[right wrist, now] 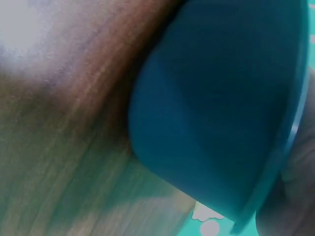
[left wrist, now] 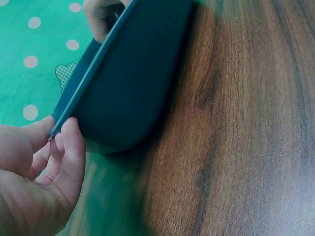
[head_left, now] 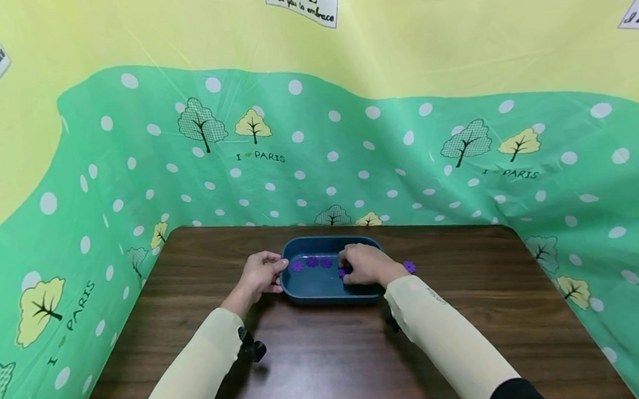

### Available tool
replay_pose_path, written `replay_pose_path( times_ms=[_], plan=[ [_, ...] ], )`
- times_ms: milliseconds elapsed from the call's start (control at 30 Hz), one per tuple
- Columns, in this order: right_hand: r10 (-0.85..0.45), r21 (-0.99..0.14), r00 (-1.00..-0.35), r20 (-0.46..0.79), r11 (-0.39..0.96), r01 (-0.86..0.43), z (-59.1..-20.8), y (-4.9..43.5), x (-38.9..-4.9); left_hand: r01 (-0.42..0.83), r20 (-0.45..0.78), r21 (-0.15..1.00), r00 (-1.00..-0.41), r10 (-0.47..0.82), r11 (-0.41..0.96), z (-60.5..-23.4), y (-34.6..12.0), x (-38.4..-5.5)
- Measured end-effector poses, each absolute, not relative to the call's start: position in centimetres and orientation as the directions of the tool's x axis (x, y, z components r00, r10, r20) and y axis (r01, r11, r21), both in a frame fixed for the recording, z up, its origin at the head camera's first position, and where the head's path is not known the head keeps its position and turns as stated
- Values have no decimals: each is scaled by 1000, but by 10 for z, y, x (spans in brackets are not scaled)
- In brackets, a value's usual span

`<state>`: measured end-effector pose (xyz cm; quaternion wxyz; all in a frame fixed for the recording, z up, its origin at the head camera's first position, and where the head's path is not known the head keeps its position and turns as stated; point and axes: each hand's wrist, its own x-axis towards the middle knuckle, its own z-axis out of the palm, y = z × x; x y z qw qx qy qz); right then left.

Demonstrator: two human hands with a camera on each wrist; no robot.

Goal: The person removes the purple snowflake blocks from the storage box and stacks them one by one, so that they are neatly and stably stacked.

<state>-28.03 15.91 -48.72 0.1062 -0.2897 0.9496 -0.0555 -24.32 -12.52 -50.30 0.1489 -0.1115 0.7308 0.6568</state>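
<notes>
A dark blue oblong basin (head_left: 310, 289) stands on the wooden table. My left hand (head_left: 260, 273) pinches its left rim between thumb and fingers, as the left wrist view also shows at the basin's edge (left wrist: 91, 78). Over the basin's right part, my right hand (head_left: 366, 264) reaches inside with curled fingers, pinching a small purple flower-shaped piece (head_left: 342, 273) that is partly covered by the fingertips. Several similar purple flower pieces (head_left: 311, 261) lie in a row along the inner far side. In the right wrist view, the basin wall (right wrist: 216, 108) hides most of that hand (right wrist: 295, 196).
Another purple flower piece (head_left: 409, 266) lies on the table just right of the basin, beside my right wrist. The brown table (head_left: 322, 364) reaches back to a green and yellow patterned cloth (head_left: 272, 184) hanging behind and at both sides.
</notes>
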Motion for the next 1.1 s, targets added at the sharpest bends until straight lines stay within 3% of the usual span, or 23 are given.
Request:
replay_pose_path(
  times_ms=[267, 1100],
  plan=[
    [-567, -171, -817, -109, 820, -546, -475, 167, -276, -354, -359, 928, -933, 27, 115, -504, -125, -240],
    [-491, -351, -867, 82, 800, -486, -450, 227, -258, -359, -363, 928, -931, 30, 103, -504, -124, -240]
  ],
)
